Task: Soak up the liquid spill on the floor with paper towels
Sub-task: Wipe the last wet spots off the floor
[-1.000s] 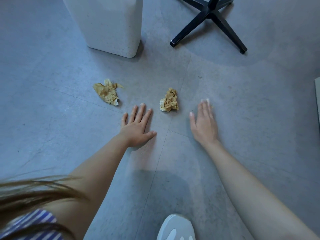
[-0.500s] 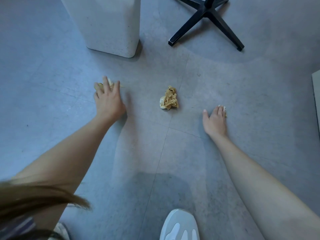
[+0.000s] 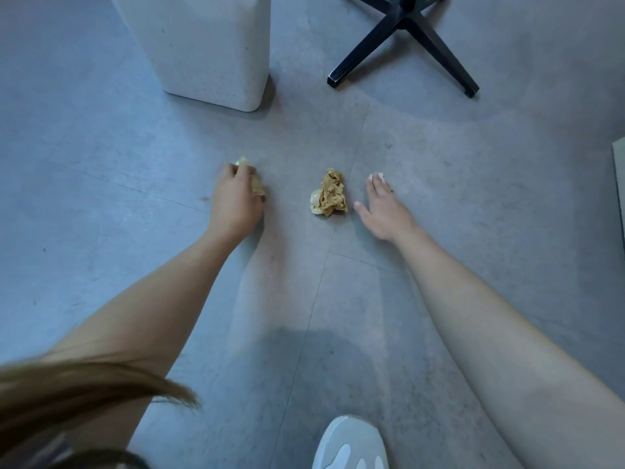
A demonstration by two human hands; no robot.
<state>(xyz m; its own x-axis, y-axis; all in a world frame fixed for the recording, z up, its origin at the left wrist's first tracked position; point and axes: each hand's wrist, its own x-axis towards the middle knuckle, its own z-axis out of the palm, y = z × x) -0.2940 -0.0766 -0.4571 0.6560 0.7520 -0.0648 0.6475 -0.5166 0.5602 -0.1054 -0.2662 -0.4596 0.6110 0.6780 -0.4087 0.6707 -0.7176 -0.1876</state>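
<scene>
Left hand, eleven o'clock, clenches a sodden towel; right hand lies spread; squeezing harder could drip liquid back.

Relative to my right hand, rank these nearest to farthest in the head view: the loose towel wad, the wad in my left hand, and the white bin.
1. The loose towel wad, just left of the right hand.
2. The gripped wad, farther left in the left hand.
3. The white bin, beyond it at upper left.
</scene>
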